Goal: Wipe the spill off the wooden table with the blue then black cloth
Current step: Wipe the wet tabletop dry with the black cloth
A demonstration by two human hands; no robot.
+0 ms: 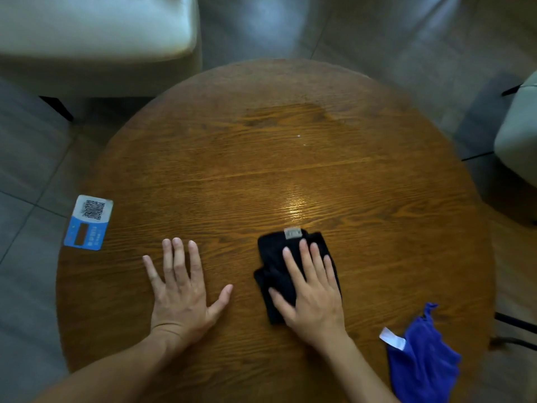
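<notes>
While a darker damp patch lies at the far side of the round wooden worktop, the right hand presses flat, fingers spread, on the folded black cloth, its long axis running away from the person, the left hand splayed flat just left of that cloth and the crumpled blue cloth at the worktop's near-right edge.

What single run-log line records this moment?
right hand flat on black cloth | left hand flat on table | blue cloth aside | damp patch remains
</notes>
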